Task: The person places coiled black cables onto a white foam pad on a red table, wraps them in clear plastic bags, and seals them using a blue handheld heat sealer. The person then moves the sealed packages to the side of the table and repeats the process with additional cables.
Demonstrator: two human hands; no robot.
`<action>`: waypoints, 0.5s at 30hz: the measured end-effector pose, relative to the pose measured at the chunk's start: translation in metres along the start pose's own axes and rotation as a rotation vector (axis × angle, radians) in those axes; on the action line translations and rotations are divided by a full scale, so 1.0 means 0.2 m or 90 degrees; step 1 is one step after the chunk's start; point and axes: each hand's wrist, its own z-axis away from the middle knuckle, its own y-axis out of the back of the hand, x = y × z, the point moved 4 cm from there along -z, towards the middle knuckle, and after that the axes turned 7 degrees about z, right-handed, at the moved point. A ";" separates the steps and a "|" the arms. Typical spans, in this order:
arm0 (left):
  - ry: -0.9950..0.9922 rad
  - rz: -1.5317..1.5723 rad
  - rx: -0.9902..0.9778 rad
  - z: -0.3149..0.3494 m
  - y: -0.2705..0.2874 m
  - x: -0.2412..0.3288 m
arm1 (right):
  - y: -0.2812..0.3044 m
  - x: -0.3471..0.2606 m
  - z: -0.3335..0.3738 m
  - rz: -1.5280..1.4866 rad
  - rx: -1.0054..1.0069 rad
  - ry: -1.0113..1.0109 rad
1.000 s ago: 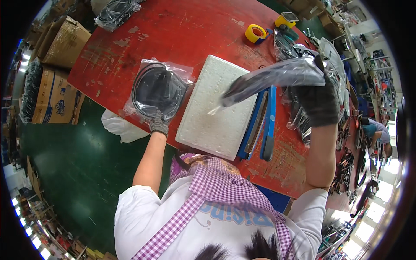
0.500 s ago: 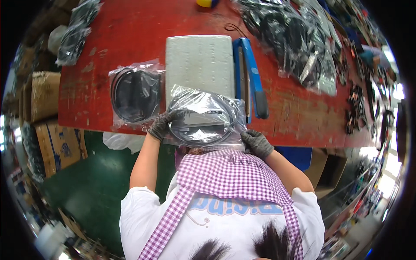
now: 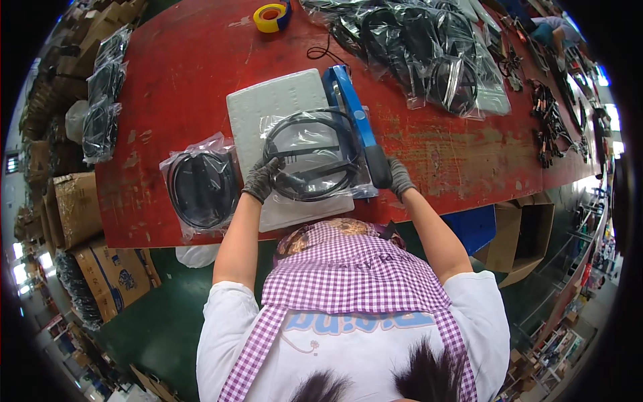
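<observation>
A clear plastic bag [image 3: 309,137] with a coiled black cable and dark parts inside lies over a white foam block [image 3: 254,110]. My left hand [image 3: 261,179], in a dark grey glove, is closed on the bag's left side. The bag's right side reaches in at a blue bag sealer [image 3: 348,100] with a black handle [image 3: 378,167]. My gloved right hand [image 3: 400,177] is just right of that handle, fingers curled and partly hidden behind it. I cannot tell whether it grips the handle or the bag edge.
Another bagged black cable coil [image 3: 201,191] lies left of the foam block on the red table [image 3: 174,87]. Several bagged cables [image 3: 422,47] are piled at the far right. A tape roll [image 3: 271,18] stands at the back. Cardboard boxes [image 3: 110,275] stand left of the table.
The bag has moved forward and right over the foam block, its right side now at the sealer. Both hands moved forward with it. The foam block and sealer appear tilted.
</observation>
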 end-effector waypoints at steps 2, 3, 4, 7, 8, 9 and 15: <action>0.016 0.065 0.037 0.04 -0.04 0.01 | 0.11 -0.25 0.04 0.063 0.168 0.042; 0.012 0.088 0.034 0.03 -0.04 0.02 | 0.14 -0.42 0.09 0.073 0.144 0.064; 0.006 0.109 0.027 0.03 -0.05 0.02 | 0.17 -0.61 0.14 0.082 0.122 0.087; -0.016 0.110 0.061 0.01 -0.04 0.06 | 0.08 -0.91 0.28 0.414 0.047 0.219; -0.025 0.108 0.067 0.00 -0.03 0.07 | 0.02 -0.95 0.33 0.577 0.017 0.274; -0.029 0.114 0.067 0.00 -0.06 0.10 | -0.01 -0.93 0.35 0.631 0.044 0.274; -0.015 0.115 0.104 0.01 -0.08 0.12 | -0.25 -0.53 0.30 0.659 0.184 0.353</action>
